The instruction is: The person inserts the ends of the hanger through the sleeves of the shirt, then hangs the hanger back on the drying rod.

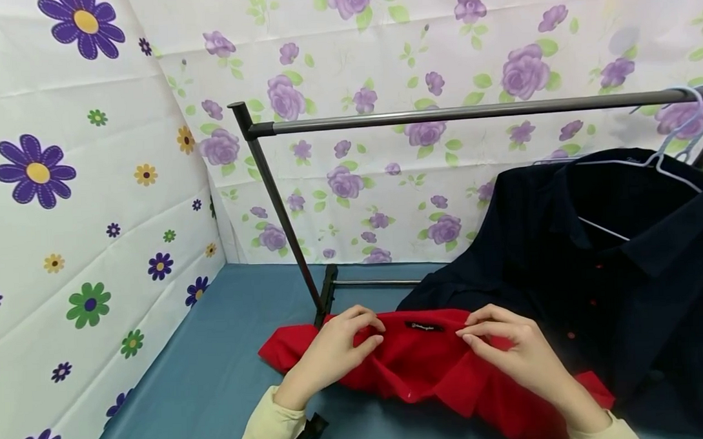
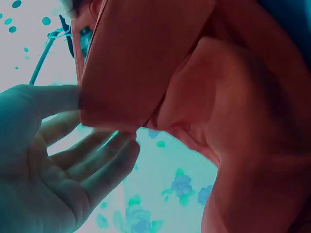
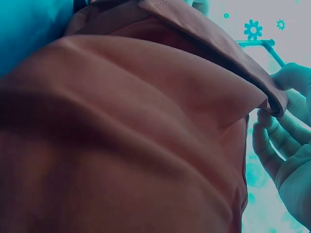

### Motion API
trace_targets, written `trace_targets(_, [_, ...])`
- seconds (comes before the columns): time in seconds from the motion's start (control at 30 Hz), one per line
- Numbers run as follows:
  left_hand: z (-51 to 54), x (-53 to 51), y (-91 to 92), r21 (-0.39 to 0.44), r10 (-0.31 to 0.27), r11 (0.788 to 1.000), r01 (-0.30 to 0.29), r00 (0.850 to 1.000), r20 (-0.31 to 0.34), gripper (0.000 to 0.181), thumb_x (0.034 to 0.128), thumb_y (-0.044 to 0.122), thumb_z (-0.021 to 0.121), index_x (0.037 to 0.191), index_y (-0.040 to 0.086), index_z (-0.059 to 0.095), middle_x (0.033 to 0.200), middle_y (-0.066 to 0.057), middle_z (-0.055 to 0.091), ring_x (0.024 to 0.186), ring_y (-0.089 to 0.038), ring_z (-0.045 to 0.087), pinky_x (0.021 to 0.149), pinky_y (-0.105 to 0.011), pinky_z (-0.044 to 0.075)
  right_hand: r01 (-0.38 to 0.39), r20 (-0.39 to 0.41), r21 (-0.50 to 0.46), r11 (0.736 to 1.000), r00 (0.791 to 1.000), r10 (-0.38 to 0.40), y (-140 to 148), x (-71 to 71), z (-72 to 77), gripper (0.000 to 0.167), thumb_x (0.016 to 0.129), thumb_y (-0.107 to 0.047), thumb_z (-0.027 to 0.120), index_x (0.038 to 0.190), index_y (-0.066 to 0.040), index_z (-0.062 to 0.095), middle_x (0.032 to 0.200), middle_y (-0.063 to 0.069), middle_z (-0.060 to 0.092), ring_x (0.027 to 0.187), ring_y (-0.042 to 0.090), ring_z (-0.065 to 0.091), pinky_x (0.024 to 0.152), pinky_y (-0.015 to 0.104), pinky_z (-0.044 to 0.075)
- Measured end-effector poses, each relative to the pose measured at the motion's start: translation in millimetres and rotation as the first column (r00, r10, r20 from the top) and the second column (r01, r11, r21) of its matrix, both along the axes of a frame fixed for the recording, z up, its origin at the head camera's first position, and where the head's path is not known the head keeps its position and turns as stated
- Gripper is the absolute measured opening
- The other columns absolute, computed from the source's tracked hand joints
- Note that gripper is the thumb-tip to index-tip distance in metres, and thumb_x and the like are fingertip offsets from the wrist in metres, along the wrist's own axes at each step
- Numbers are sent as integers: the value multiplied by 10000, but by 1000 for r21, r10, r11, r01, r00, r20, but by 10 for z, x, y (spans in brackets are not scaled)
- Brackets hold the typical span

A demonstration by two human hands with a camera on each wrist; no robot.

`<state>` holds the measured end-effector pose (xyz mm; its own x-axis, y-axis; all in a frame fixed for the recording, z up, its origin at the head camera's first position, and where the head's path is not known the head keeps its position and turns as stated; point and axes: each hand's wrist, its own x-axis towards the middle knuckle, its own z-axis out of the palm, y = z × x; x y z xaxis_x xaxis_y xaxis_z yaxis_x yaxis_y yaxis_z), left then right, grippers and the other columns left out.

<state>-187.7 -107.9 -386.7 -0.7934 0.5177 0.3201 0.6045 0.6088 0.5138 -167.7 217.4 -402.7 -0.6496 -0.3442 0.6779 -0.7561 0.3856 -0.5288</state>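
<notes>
A red collared shirt [image 1: 417, 366] hangs between my two hands, its neck opening and a black label [image 1: 424, 327] facing up. My left hand [image 1: 338, 349] pinches the left side of the collar between thumb and fingers; in the left wrist view the collar flap [image 2: 131, 63] lies between the thumb and the curled fingers. On the other side my right hand [image 1: 509, 343] pinches the collar, and the right wrist view shows its folded edge [image 3: 233, 53] between thumb and fingertips. The lower part of the shirt drops out of the head view.
A dark metal clothes rack [image 1: 429, 116] spans the table behind the shirt. From its right end a navy shirt [image 1: 562, 257] hangs on a pale blue hanger [image 1: 617, 163]. A blue-grey cloth [image 1: 200, 380] covers the table; flowered sheets [image 1: 346, 71] form the walls. A small black object [image 1: 317, 426] lies near my left sleeve.
</notes>
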Motion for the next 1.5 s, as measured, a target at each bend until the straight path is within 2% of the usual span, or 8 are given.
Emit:
trace_targets(0.13, [16,6,-37,-5,-50,999,50,996,75,258,942,116,700,1196,164,690,1228,31,607,977,-114,606,834,-276,546,-7,-23,-4,1000,1000,7,16,-14,-38,382,779,112,795,1015,-188,801,1023,-53,660,912,80,604,712,152,517])
trace_targets(0.33, [84,29,-43,-9,-83,996,85,988,133,507,871,3,648,1360,127,600,1350,5,540,752,-88,530,589,-210,473,3,-24,-13,1000,1000,-3,23,-32,-35,376,783,112,793,1022,-177,802,1032,-52,661,935,79,606,721,149,525])
trace_targets(0.5, [139,60,-50,-8,-82,996,85,982,173,618,849,-10,641,1439,147,541,1442,12,479,854,-108,545,548,-211,454,-3,-57,-32,999,998,1,30,-46,-24,366,765,135,791,1003,-144,803,1028,-32,661,930,87,608,707,144,513])
trace_targets(0.73, [162,87,-41,-14,-84,996,88,983,165,635,845,-2,657,1453,131,529,1455,2,472,971,-146,541,567,-208,468,18,33,-3,1000,999,-18,36,-38,-57,322,829,63,783,1016,-198,797,1041,-68,651,956,70,602,726,151,510])
trace_targets(0.9, [170,92,-29,-19,-74,997,78,986,150,612,854,3,678,1440,116,539,1438,-9,481,778,-99,530,577,-205,467,-11,76,39,999,997,9,-45,-5,-141,294,860,-22,788,1061,-237,781,1084,-84,633,984,74,587,688,174,512])
trace_targets(1.03, [168,99,-22,-9,-63,998,65,988,144,620,848,12,692,1440,109,536,1437,-12,477,714,-69,512,597,-210,485,64,71,83,994,995,-70,-171,27,-202,268,854,-133,823,1062,-288,753,1091,-135,617,940,50,582,648,194,509])
trace_targets(1.23, [164,103,-22,17,-56,998,54,991,124,622,850,18,685,1445,105,526,1455,-19,457,735,-82,523,611,-218,497,213,98,202,956,967,-236,-319,80,-263,308,821,-202,860,1052,-335,705,1130,-146,600,901,58,577,652,218,523])
trace_targets(1.5, [142,96,-65,30,-80,997,77,991,111,593,861,1,684,1430,110,556,1467,-3,458,974,-137,536,673,-222,517,194,271,300,934,921,-279,-308,106,-313,559,825,-64,816,1327,-218,624,1253,6,593,654,52,505,566,216,470])
